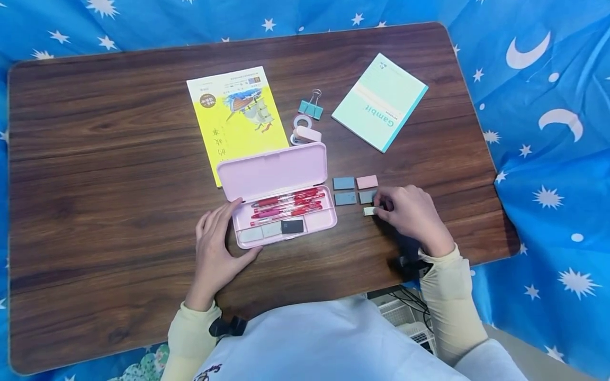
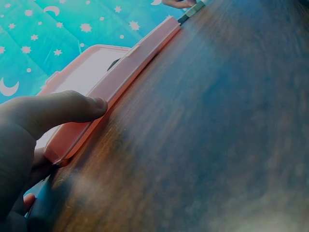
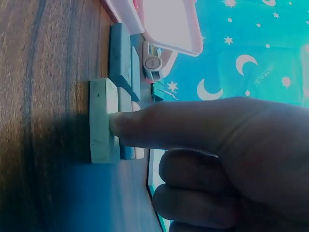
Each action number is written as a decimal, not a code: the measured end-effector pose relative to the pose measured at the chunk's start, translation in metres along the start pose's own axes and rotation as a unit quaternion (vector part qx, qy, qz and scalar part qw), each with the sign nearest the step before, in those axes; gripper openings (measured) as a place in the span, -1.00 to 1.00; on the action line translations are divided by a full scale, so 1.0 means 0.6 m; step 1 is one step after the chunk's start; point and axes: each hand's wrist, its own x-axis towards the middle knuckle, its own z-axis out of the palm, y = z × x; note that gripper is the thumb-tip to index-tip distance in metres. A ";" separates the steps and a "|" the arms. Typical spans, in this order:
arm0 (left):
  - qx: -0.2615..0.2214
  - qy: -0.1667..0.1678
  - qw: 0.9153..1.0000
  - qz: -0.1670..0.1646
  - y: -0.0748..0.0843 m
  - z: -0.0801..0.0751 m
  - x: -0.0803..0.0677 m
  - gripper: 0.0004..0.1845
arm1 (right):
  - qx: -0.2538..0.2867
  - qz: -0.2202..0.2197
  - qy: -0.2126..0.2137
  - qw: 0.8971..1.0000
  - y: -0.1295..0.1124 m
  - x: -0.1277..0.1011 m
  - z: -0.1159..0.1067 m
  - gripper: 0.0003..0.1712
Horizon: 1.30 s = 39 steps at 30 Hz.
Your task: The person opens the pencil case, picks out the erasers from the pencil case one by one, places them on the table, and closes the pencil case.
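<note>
At the centre of the head view the left hand (image 1: 216,248) rests on the wooden table (image 1: 95,174) with fingers straight and loosely together, its thumb against the lower left corner of the open pink pencil case (image 1: 281,203) (red pens and three erasers lie inside). Right of centre, the right hand (image 1: 410,214) has its fingers curled and its thumb tip pressed against a small pale eraser (image 1: 369,211), which sits just below a block of four blue and pink erasers (image 1: 355,190).
</note>
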 end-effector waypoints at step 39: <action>0.009 -0.009 1.000 -0.007 0.003 -0.006 -0.001 0.14 | -0.081 -0.145 0.069 0.984 -0.218 0.035 0.102 -0.78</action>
